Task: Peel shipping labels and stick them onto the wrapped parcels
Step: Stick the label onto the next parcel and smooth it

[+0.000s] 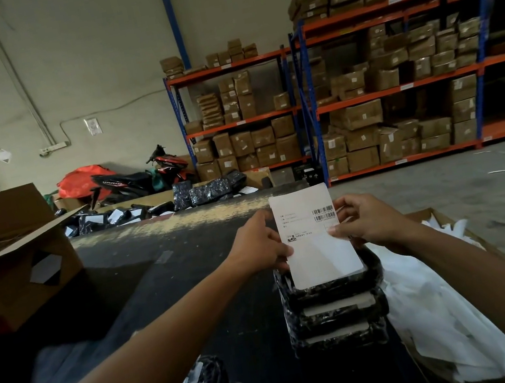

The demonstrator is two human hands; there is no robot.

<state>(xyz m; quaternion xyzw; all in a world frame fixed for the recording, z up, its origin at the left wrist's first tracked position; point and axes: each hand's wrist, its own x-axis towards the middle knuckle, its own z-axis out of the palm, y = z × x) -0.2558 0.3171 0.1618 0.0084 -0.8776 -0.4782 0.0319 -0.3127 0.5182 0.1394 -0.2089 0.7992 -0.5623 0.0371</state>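
At the far left an open cardboard box (2, 255) stands on the dark table (190, 269), probably so finished parcels can be dropped in easily. Near the middle, the left hand (259, 246) reaches forward with a straight arm and pinches the left edge of the shipping label (314, 234), thumb on the front near the lower corner. The label is held upright, tilted a little, just above the stack of wrapped parcels (334, 308), I think so that it can go down onto the top parcel. The right hand (363, 222) comes from the right side, wrist bent inward, and pinches the right edge with the thumb on the printed face, the fingers behind. At the near right a box of white backing sheets (440, 310) lies beside the stack, seemingly for waste paper.
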